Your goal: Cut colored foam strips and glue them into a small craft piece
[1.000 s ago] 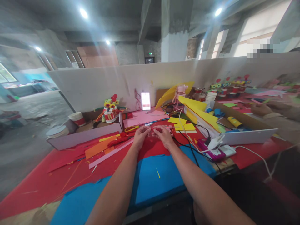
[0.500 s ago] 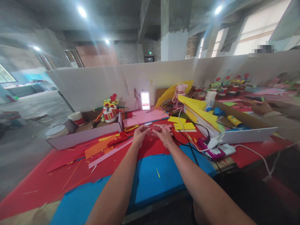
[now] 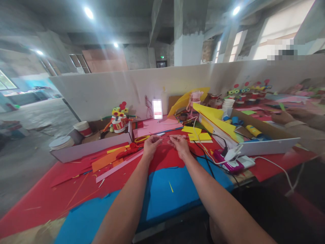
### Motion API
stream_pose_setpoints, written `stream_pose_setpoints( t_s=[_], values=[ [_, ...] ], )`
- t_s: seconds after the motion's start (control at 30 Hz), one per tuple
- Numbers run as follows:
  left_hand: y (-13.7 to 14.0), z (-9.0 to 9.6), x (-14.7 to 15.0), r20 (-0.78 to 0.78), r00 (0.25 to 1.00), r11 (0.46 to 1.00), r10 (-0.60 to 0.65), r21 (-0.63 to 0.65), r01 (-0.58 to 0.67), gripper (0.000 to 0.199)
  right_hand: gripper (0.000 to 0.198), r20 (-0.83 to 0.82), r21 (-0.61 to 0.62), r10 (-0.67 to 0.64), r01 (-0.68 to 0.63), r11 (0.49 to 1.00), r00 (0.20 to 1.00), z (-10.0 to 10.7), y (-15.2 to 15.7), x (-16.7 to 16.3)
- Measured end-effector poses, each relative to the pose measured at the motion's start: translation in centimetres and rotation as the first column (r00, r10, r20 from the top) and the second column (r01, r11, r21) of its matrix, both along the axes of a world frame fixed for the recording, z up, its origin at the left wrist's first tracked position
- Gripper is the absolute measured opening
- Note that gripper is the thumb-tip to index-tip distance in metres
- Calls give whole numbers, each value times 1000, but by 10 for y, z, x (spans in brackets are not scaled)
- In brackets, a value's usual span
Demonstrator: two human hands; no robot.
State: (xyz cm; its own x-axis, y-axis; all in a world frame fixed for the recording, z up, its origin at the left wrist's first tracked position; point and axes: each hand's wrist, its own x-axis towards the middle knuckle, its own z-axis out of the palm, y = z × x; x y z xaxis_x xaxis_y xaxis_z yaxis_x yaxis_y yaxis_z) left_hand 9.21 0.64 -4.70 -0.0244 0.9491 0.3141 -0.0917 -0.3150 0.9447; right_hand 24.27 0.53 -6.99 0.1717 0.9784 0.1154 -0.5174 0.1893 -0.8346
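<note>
A small red folded-paper spring [image 3: 166,138] stretches between my two hands above the red sheet. My left hand [image 3: 151,146] pinches its left end with the fingertips. At the other end, my right hand [image 3: 180,146] has thumb and fingers closed on it. Yellow-handled scissors [image 3: 141,139] lie just left of my left hand, partly hidden by it. Beyond my right hand are yellow paper pieces [image 3: 200,136]. Under my forearms spreads blue paper [image 3: 175,193].
At left, a white box [image 3: 93,149] holds paper cups and a paper-cup robot [image 3: 118,123]. A box of coloured paper rolls [image 3: 269,146] stands at right, near a purple power strip [image 3: 230,164] with cables. A co-worker's hand [image 3: 281,118] is at far right.
My hands have moved slightly apart, the right one shifting right, and the paper spring between them is stretched a little more. The co-worker's hand now holds something green.
</note>
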Motion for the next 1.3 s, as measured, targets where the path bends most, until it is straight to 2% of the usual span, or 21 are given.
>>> stream_pose_setpoints(
  t_s=[0.3, 0.5, 0.6, 0.77, 0.83, 0.93, 1.17, 1.3],
  values=[
    [1, -6, 4, -135, 990, 997, -43, 55, 51, 24, 30, 171, 22, 38, -43, 999, 985, -1, -2, -3],
    [4, -11, 5, -157, 984, 993, -84, 70, 96, 23, 31, 288, 25, 100, -112, 993, 952, -1, -3, -1],
    [4, -11, 5, -189, 976, 989, -110, 73, 125, 22, 32, 261, 3, 145, -151, 989, 954, -1, -4, -2],
    [1, -6, 4, -300, 954, 983, -5, 175, 61, 20, 35, 172, -21, 200, -199, 980, 965, 0, -7, -3],
    [0, -3, 3, -314, 949, 983, -18, 166, 73, 20, 35, 155, -15, 199, -199, 980, 968, 0, -7, -4],
    [-2, 1, 3, -263, 963, 987, -58, 130, 95, 19, 34, 128, -7, 172, -172, 985, 977, 2, -6, -4],
    [2, 0, -2, -155, 986, 989, 59, 140, -37, 19, 31, 79, -84, 60, -54, 995, 995, 6, -7, 1],
    [-1, -1, -3, -150, 986, 991, 70, 127, -51, 20, 33, 56, -138, 78, -70, 988, 995, 6, -12, -2]
  ],
)
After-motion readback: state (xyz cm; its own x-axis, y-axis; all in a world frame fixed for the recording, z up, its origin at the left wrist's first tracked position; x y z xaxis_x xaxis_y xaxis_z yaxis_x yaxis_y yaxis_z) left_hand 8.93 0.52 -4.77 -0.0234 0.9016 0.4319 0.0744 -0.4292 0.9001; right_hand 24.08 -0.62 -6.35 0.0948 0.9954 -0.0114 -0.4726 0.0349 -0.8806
